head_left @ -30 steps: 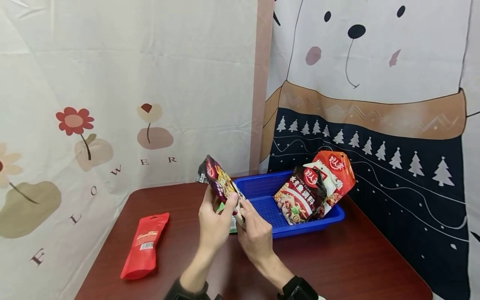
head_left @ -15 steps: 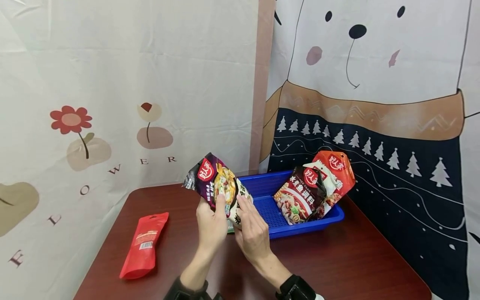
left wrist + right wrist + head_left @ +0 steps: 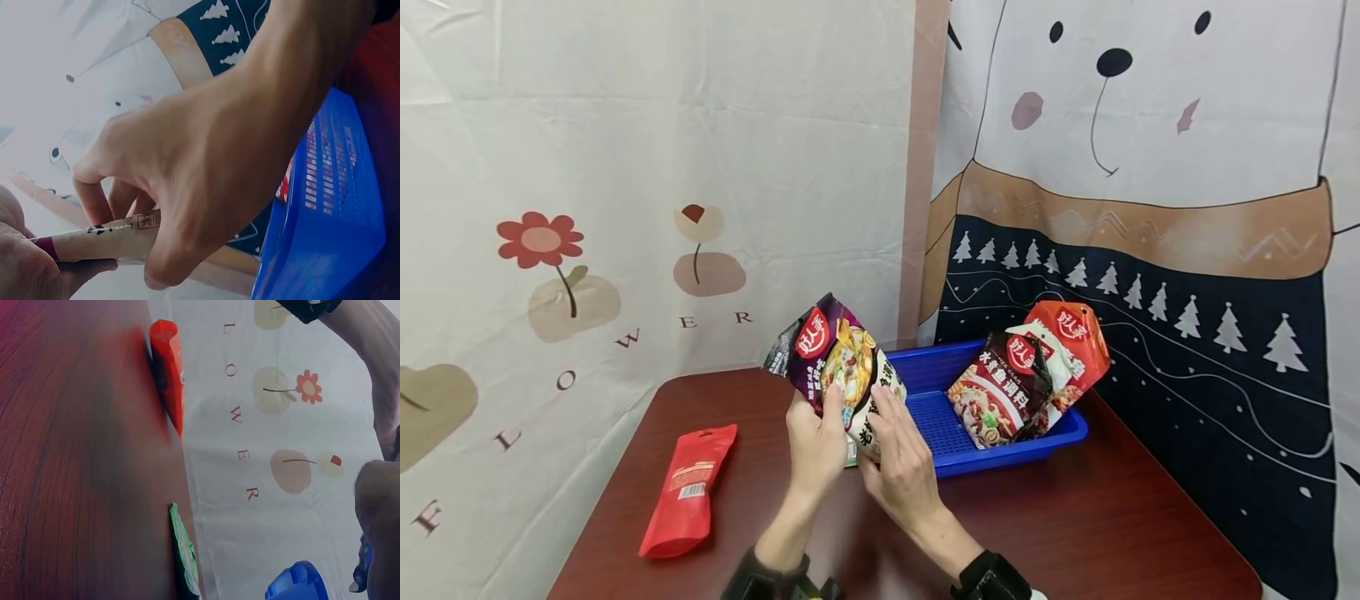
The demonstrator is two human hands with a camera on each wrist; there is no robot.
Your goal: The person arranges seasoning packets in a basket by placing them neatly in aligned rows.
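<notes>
Purple-and-cream packet (image 3: 850, 367) up over the bench (image 3: 1112, 533), by the left end of the blue basket (image 3: 1000, 461), pinched by left hand (image 3: 816, 450) and right hand (image 3: 902, 462). Looks part done: dark packet (image 3: 1000, 387), orange-red packet (image 3: 1081, 354) in basket; held one, red pouch (image 3: 688, 487), green packet (image 3: 184, 550) aren't.

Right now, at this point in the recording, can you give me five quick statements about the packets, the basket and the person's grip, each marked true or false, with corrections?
1. The left grip holds the purple-and-white packet. True.
2. The right grip is flat on the table. False: it is on that packet too.
3. The blue basket is empty. False: several packets are in it.
4. A red packet lies outside the basket. True.
5. A green packet shows in the right wrist view. True.
</notes>
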